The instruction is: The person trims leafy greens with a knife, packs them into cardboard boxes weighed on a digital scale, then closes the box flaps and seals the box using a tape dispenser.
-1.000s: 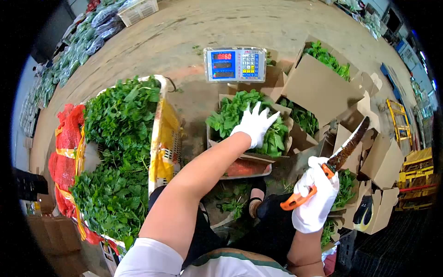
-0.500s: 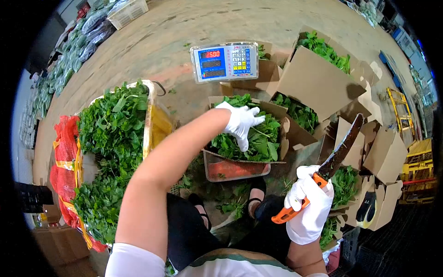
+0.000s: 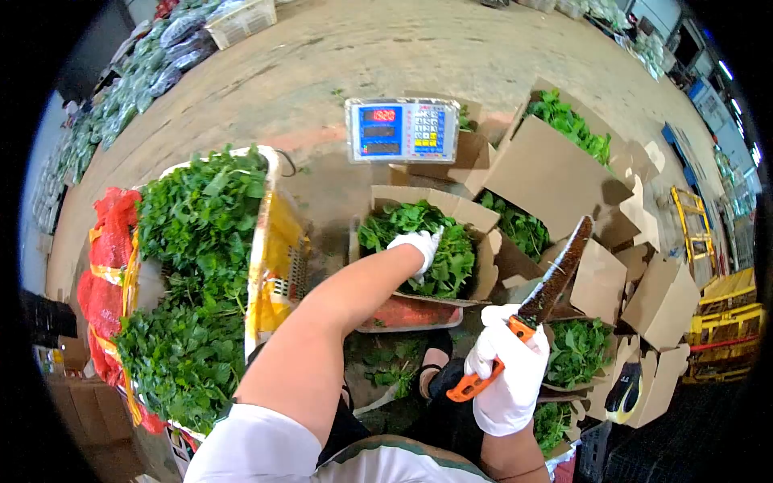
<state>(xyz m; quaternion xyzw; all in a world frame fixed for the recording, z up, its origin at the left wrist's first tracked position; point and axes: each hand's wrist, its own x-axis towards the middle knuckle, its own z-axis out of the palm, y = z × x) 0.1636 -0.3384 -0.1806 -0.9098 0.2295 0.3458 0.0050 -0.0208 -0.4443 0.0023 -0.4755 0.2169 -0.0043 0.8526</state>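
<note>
My left hand [image 3: 419,251], in a white glove, presses into the leafy greens [image 3: 451,266] inside an open cardboard box [image 3: 477,211]. Its fingers are partly sunk among the leaves, so whether they grip any is hidden. That box rests on the scale's reddish platform [image 3: 407,315]; behind it stands the scale display [image 3: 403,130] with lit red digits. My right hand [image 3: 509,366], also gloved, is closed on the orange handle of a curved knife [image 3: 555,274]. The stained blade points up and away, to the right of the box.
On the left stands a large crate [image 3: 266,241] heaped with greens, beside red mesh sacks [image 3: 109,282]. More cardboard boxes [image 3: 555,165] with greens are at the right, near yellow metal frames [image 3: 692,217]. Bagged goods [image 3: 121,105] lie far left.
My left hand has moved from spread above the greens down into them, and the leaves sit lower in the box. The knife in my right hand has shifted left. The display digits differ.
</note>
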